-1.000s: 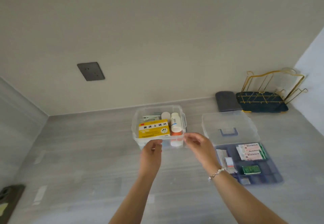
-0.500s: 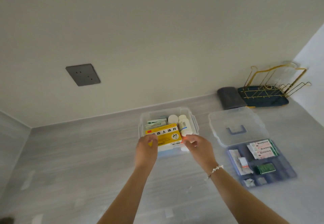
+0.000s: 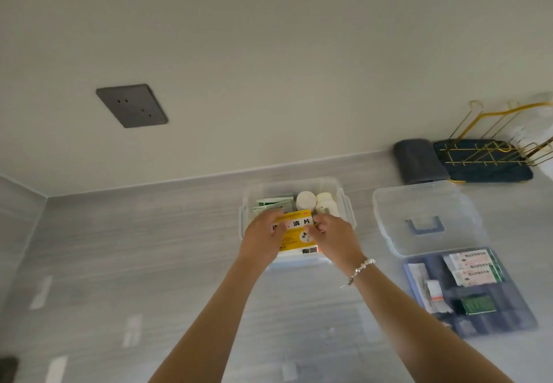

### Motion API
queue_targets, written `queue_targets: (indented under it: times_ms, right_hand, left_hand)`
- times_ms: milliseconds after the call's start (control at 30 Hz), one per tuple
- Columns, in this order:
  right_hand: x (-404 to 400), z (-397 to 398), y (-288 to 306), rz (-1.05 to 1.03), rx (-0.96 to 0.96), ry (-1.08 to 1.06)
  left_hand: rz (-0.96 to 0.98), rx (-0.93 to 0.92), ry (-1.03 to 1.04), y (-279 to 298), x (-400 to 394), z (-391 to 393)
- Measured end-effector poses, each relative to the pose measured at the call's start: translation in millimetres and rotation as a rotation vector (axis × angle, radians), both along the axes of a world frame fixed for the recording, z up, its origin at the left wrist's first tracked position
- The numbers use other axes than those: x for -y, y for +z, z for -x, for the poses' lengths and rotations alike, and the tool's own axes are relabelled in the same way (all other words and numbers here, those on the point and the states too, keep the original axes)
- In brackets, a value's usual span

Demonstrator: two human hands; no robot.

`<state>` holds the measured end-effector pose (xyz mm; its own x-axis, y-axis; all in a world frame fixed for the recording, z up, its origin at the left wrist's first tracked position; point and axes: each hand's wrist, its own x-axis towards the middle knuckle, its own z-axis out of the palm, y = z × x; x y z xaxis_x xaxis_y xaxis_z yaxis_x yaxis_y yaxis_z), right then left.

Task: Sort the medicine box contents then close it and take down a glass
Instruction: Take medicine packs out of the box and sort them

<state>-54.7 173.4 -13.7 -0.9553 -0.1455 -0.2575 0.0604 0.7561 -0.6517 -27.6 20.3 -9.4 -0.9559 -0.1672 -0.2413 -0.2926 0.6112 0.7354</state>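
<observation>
Both hands reach into the clear medicine box (image 3: 344, 203) on the grey worktop (image 3: 149, 263). The left hand (image 3: 263, 239) and the right hand (image 3: 336, 237) each pinch a side of the yellow pill box (image 3: 296, 234), fingers curled onto its top edge. Two white bottles (image 3: 306, 200) stand just behind it. The clear lid (image 3: 425, 218) and the blue tray (image 3: 508, 316) lie to the right, apart from the box.
</observation>
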Motion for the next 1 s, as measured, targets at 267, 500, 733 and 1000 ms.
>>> queue_targets:
  times_ms: [267,500,733,1000]
  right_hand:
    - [-1.9,7.7,-4.9,-0.039,0.086,0.034]
    - [1.3,9.8,-8.0,0.025,0.191,0.008]
    - [2.6,6.4,-5.0,0.105,0.203,-0.028]
    - [-4.2,10.0,1.7,0.328,0.275,-0.171]
  left_hand:
    - [0.057,0.095,-0.237,-1.4,13.9,34.2]
    - [0.038,0.306,-0.341,-0.1,27.3,58.7]
    - [-0.007,0.272,-0.335,-2.9,30.2,55.8]
    - [-0.042,0.195,-0.261,8.9,26.9,48.7]
